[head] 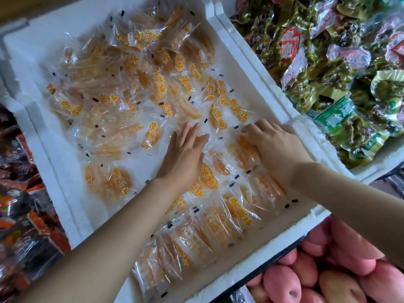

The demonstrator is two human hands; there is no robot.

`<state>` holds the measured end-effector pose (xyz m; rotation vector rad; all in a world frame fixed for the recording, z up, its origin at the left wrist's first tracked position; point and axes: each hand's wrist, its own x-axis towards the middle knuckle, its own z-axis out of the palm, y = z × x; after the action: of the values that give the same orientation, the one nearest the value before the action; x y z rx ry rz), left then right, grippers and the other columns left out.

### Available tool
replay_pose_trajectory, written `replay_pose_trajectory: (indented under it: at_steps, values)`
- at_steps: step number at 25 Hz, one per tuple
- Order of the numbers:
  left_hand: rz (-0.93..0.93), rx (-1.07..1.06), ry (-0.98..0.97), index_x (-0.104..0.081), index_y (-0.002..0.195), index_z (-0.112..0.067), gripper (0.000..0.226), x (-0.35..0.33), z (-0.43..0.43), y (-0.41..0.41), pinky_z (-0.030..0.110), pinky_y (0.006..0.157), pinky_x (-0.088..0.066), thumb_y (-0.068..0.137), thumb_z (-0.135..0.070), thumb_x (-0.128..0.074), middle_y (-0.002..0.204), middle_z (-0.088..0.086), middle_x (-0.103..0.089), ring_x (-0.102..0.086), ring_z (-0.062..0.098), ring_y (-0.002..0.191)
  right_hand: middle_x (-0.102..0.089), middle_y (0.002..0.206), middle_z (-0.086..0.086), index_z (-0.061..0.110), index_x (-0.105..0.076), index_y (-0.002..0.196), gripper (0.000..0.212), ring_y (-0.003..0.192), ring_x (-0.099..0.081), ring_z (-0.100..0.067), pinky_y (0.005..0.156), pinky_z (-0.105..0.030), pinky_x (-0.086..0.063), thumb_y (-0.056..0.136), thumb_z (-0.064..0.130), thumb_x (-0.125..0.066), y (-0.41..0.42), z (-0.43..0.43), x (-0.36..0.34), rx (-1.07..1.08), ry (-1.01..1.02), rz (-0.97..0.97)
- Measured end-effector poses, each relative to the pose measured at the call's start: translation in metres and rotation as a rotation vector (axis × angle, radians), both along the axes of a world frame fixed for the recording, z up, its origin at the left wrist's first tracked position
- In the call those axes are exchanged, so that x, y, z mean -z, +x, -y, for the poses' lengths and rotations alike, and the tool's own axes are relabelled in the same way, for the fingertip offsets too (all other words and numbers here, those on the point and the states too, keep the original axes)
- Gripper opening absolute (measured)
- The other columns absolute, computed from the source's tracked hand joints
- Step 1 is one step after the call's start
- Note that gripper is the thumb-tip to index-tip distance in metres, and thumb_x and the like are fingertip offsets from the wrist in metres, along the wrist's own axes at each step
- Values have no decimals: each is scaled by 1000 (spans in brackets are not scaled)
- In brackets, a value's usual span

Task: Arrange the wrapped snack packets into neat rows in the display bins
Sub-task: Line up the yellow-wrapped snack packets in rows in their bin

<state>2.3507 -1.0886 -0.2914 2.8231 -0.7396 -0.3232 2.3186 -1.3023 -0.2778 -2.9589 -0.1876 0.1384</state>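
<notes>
The left hand (pixel 185 156) lies flat on the snack packets (pixel 150 136) in the middle of the white foam bin (pixel 50 162). Its grip is apart, with straight fingers pressing down. Just to its right, the right hand (pixel 277 147) bends its fingers over one packet (pixel 242 149) beside the bin wall; whether this grip pinches it I cannot tell. Beyond both hands the packets lie in a loose heap (pixel 140 68). Nearer than the hands, a neat row (pixel 196 239) overlaps along the near wall. Outside the bin, past the right hand, are green packets (pixel 328 73) and pink fruit (pixel 341 270).
</notes>
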Motion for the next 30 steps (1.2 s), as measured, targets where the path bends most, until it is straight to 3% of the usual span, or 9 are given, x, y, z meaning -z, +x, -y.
replay_pose_trajectory:
  at_steps: [4,8,13,16,19,22,24,28,30]
  values:
    - [37,100,-93,-34,148,-17,46,-5,6,-19,34,117,8,102,-13,-37,160,4,-16,-2,23,149,-41,137,7,25,-39,137,47,117,-41,-21,84,-33,-45,92,19,-52,-4,-4,-1,-104,45,-65]
    - [-77,274,102,-15,153,-25,50,-2,12,-33,36,116,14,104,-36,-21,162,-4,3,10,16,148,-40,136,4,25,-41,137,60,112,-41,-22,83,-37,-48,83,13,-64,1,0,2,-66,37,-65]
    - [-109,301,108,-22,151,-27,47,-8,5,-35,38,117,13,105,-35,-21,162,-5,-2,9,15,148,-38,137,-3,21,-39,138,52,118,-41,-26,88,-38,-47,90,22,-58,2,-3,4,-14,5,-101]
    - [-12,177,-109,-42,143,-17,42,-7,-6,-37,45,120,-9,102,-23,-41,157,7,-26,-15,27,147,-44,133,-8,14,-44,134,41,119,-44,-30,86,-40,-46,95,25,-49,4,-14,-8,-48,92,44]
    - [108,-104,-201,-50,135,-11,39,-7,-25,-23,39,110,-28,97,-16,-51,142,10,-45,-38,29,133,-45,133,-9,12,-41,135,41,122,-43,-29,91,-40,-43,96,21,-45,25,-40,-15,-123,212,101]
    - [62,-244,-116,-47,135,-11,40,-8,-35,-3,35,101,-29,97,-20,-53,137,9,-46,-39,28,129,-40,137,-8,14,-33,141,48,124,-41,-28,96,-38,-40,96,24,-48,55,-71,-10,-86,233,46]
    - [63,-279,-43,-43,136,-8,48,-8,-32,5,35,100,-29,94,-27,-57,135,12,-44,-37,30,127,-41,136,-11,14,-30,140,50,121,-45,-30,90,-38,-41,96,26,-50,69,-87,-4,-23,219,-13]
    - [112,-309,34,-35,140,-9,59,-7,-25,7,34,103,-22,92,-34,-58,143,12,-34,-29,30,131,-50,125,-17,10,-38,132,39,104,-56,-36,75,-38,-47,95,13,-50,86,-99,0,129,288,-20]
    - [122,-280,60,-32,142,-11,62,-8,-24,8,34,103,-22,92,-35,-59,146,10,-31,-27,29,132,-55,120,-18,10,-44,128,34,101,-59,-35,75,-37,-46,95,11,-49,89,-97,-1,161,319,-13]
